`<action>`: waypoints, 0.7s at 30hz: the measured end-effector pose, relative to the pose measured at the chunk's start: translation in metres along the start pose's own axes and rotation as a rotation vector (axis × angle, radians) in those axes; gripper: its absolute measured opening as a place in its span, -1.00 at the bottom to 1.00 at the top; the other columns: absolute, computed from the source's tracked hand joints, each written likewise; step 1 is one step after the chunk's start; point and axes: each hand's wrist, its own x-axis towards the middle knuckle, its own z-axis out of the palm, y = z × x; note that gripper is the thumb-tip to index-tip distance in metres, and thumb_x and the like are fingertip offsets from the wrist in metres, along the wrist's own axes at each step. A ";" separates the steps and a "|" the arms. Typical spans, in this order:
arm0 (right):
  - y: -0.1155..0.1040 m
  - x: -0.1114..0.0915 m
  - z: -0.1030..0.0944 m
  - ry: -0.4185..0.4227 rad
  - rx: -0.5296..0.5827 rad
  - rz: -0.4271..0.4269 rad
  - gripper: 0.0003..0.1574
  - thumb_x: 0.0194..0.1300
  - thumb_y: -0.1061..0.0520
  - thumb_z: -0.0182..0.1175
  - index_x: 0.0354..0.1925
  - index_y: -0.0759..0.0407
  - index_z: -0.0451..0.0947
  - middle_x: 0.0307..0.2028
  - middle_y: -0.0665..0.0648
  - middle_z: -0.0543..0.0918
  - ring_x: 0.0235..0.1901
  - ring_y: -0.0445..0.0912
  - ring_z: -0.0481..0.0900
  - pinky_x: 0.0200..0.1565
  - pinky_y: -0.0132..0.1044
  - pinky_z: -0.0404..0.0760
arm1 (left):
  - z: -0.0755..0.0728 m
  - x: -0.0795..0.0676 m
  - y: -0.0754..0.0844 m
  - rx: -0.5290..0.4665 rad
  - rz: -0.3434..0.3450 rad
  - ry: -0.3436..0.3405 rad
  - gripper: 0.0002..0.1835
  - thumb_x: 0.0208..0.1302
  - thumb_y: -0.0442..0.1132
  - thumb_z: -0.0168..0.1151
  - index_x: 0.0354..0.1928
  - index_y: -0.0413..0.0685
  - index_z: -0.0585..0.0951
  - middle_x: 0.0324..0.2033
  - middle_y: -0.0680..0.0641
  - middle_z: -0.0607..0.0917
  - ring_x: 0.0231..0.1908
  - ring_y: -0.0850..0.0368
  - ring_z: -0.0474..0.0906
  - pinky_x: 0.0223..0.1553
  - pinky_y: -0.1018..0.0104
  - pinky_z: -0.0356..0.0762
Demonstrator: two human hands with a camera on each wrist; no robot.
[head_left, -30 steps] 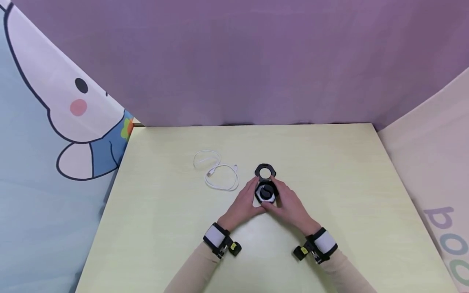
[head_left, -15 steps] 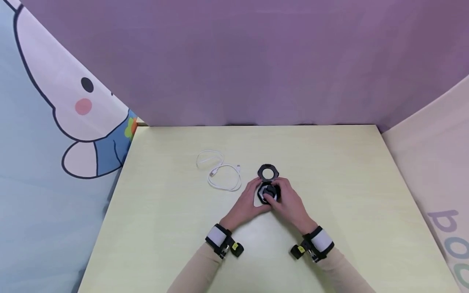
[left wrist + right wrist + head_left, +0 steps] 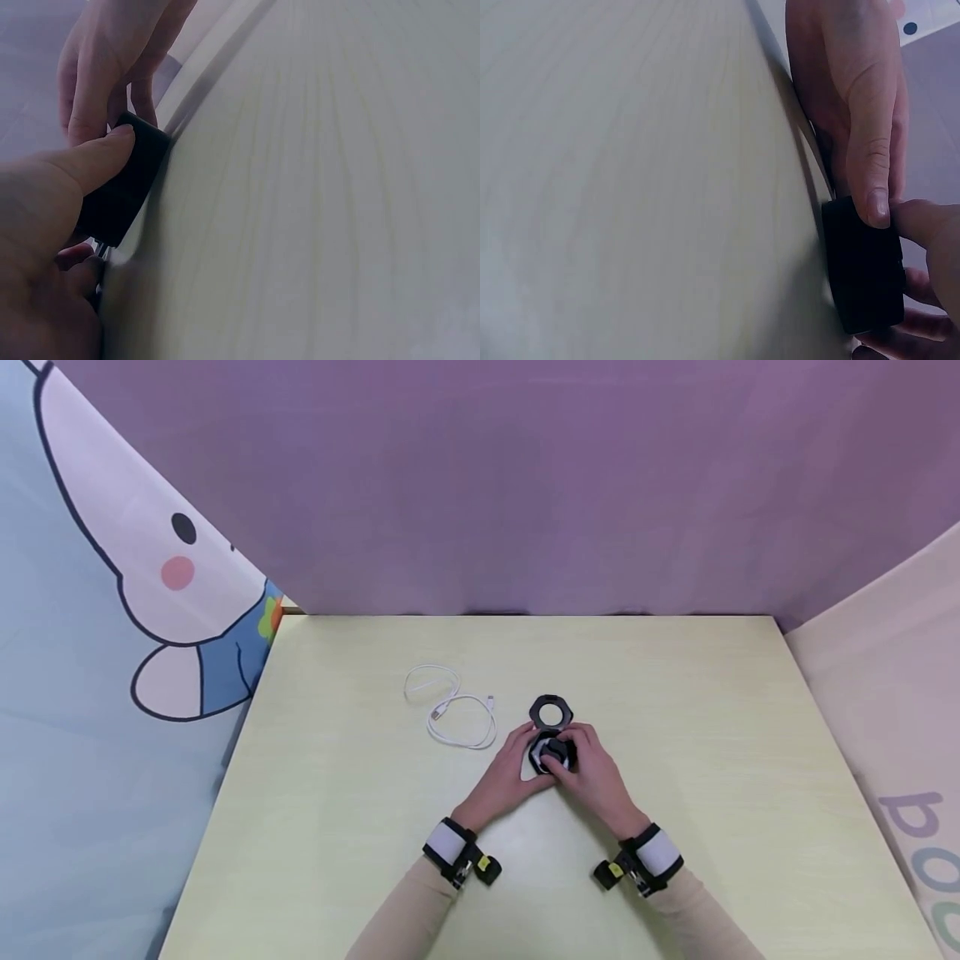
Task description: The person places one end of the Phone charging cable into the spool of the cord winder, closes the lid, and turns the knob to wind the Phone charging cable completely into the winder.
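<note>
A small black hexagonal case [image 3: 534,762] lies on the table with its hinged lid [image 3: 536,713] raised away from me; the lid has a round window. Inside, a dark round thing [image 3: 553,748] sits on a pale lining; its kind is too small to tell. My left hand [image 3: 506,781] grips the case from the left, thumb on the near wall. From the right, my right hand [image 3: 600,781] reaches over the rim, thumb and fingers at the dark round thing. Both wrist views show the black case wall [image 3: 124,191] [image 3: 862,262], hiding what is inside.
A loosely coiled white USB cable [image 3: 461,746] lies left of the case. The pale wooden table [image 3: 675,693] ends at a purple cloth [image 3: 525,485] behind. Printed cloths hang on the left [image 3: 90,693] and right [image 3: 885,677].
My right thumb has moved from the near edge of the case to over the dark round thing inside. My left hand keeps its hold. The head view has shifted slightly.
</note>
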 end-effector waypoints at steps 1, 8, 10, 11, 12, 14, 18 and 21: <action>0.000 0.000 0.000 -0.001 -0.001 0.000 -0.43 0.15 -0.14 0.28 -0.07 0.26 0.46 0.06 0.19 0.42 -0.04 0.05 0.51 -0.09 0.02 0.57 | 0.000 0.000 0.000 0.000 -0.001 0.000 -0.07 0.09 0.32 0.16 0.42 0.01 0.19 0.44 0.06 0.07 0.35 0.18 0.06 0.30 0.19 0.19; 0.000 -0.001 -0.002 -0.015 -0.003 -0.007 -0.46 0.15 -0.13 0.29 -0.07 0.22 0.50 0.06 0.14 0.41 -0.05 0.01 0.51 -0.08 0.00 0.57 | -0.001 0.000 0.001 0.008 0.010 0.012 -0.08 0.10 0.33 0.15 0.41 0.00 0.20 0.43 0.01 0.10 0.34 0.12 0.10 0.28 0.14 0.23; 0.001 -0.001 -0.002 -0.020 -0.003 -0.011 -0.46 0.16 -0.12 0.28 -0.05 0.22 0.50 0.07 0.14 0.41 -0.04 0.01 0.51 -0.07 0.00 0.57 | -0.001 0.000 0.001 0.011 0.009 0.012 -0.08 0.10 0.33 0.15 0.40 -0.01 0.21 0.43 0.00 0.10 0.34 0.11 0.11 0.28 0.14 0.23; 0.001 -0.001 -0.003 -0.022 -0.001 -0.015 -0.46 0.16 -0.12 0.28 -0.04 0.22 0.50 0.07 0.14 0.41 -0.04 0.01 0.51 -0.06 0.00 0.57 | -0.001 0.000 0.001 0.014 0.009 0.012 -0.08 0.10 0.33 0.15 0.40 -0.01 0.21 0.43 0.00 0.10 0.34 0.11 0.11 0.28 0.13 0.24; 0.002 -0.001 -0.003 -0.024 0.000 -0.018 -0.46 0.16 -0.12 0.28 -0.04 0.22 0.51 0.07 0.14 0.41 -0.04 0.01 0.51 -0.06 0.00 0.57 | 0.000 0.000 0.001 0.019 0.008 0.011 -0.08 0.10 0.33 0.15 0.40 -0.02 0.21 0.43 0.00 0.10 0.34 0.11 0.11 0.28 0.14 0.23; 0.003 -0.001 -0.003 -0.026 0.001 -0.029 -0.45 0.16 -0.11 0.29 -0.02 0.22 0.51 0.07 0.14 0.42 -0.04 0.01 0.52 -0.05 -0.01 0.57 | 0.000 0.000 0.002 0.025 0.007 0.011 -0.09 0.10 0.33 0.15 0.40 -0.03 0.21 0.42 -0.01 0.11 0.34 0.11 0.11 0.28 0.15 0.23; 0.004 -0.001 -0.003 -0.030 0.000 -0.044 -0.46 0.15 -0.09 0.29 0.00 0.21 0.52 0.07 0.13 0.43 -0.05 0.00 0.53 -0.07 -0.01 0.58 | -0.001 0.000 0.004 0.027 0.012 0.016 -0.10 0.11 0.29 0.18 0.39 -0.06 0.23 0.42 -0.04 0.13 0.33 0.09 0.12 0.29 0.15 0.23; 0.005 0.000 -0.003 -0.032 -0.004 -0.050 -0.47 0.13 -0.06 0.30 0.00 0.20 0.53 0.07 0.13 0.43 -0.07 -0.01 0.53 -0.08 -0.02 0.58 | -0.002 0.000 0.005 0.025 0.016 0.018 -0.13 0.12 0.25 0.21 0.38 -0.07 0.24 0.42 -0.05 0.13 0.33 0.09 0.13 0.29 0.15 0.23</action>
